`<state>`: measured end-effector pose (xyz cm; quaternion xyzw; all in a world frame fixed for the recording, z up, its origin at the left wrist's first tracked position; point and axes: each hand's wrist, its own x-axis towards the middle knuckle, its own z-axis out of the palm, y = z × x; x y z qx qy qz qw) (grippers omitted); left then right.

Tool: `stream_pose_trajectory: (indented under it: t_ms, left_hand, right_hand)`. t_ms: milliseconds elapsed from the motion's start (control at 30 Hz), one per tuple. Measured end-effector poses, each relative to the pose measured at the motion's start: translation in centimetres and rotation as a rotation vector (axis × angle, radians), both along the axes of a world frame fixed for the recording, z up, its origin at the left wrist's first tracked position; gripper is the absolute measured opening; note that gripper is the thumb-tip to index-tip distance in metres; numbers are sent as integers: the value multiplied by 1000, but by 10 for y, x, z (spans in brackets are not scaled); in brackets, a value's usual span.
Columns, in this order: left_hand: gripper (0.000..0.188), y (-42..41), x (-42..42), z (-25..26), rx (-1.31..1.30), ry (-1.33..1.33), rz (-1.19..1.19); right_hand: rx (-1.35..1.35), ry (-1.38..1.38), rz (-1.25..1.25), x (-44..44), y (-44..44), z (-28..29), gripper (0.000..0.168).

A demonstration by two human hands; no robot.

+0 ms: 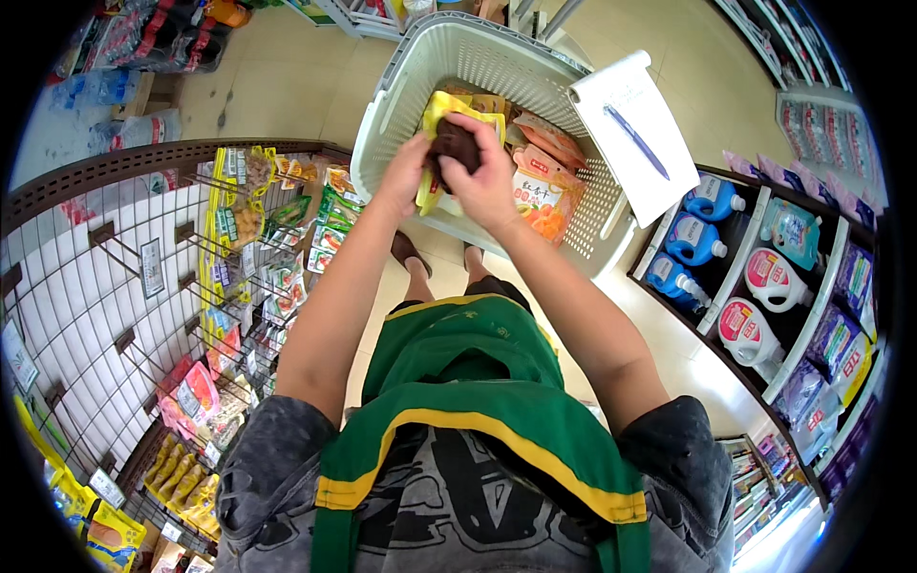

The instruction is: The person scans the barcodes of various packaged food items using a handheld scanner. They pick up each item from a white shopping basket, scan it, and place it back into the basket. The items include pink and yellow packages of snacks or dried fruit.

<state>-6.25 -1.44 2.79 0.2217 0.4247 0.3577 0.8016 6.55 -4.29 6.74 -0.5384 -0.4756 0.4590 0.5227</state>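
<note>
Over a light grey plastic shopping basket (pixel 602 247), my left hand (pixel 407 170) grips the edge of a yellow packet (pixel 443 106). Bunched in my right hand (pixel 486 179) is a dark brown cloth (pixel 457 147), pressed against the packet's face. The cloth and my fingers hide much of that packet. Inside the basket, an orange and white snack pouch (pixel 548 197) with fruit pictured on it lies near my right hand. Behind it rests another orange pouch (pixel 548 136). A white notepad (pixel 637 136) sits at the basket's right rim, with a dark blue pen (pixel 637 143) lying across it.
To the left stands a wire grid rack (pixel 107 301) with hooks and hanging snack packets (pixel 243 222). Shelving on the right holds blue detergent bottles (pixel 693 240) and white ones (pixel 749 333). Bottled drinks (pixel 157 36) are stacked at the upper left.
</note>
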Motion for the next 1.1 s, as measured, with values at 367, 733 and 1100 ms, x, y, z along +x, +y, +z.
stream_pose_trajectory:
  t_ms: [367,733,1100]
  left_hand:
    - [28,-34,-4,44,-202,-290,279]
    - [43,-32,6,75,-174,-199,446]
    - [41,-35,-1,87,-270,-191,421]
  right_hand:
    - [-100,-488,-212,21,11,-32,32]
    - [60,-395,-114,11,-48,5,36]
    - [-310,533,-178,35,11,-24,40]
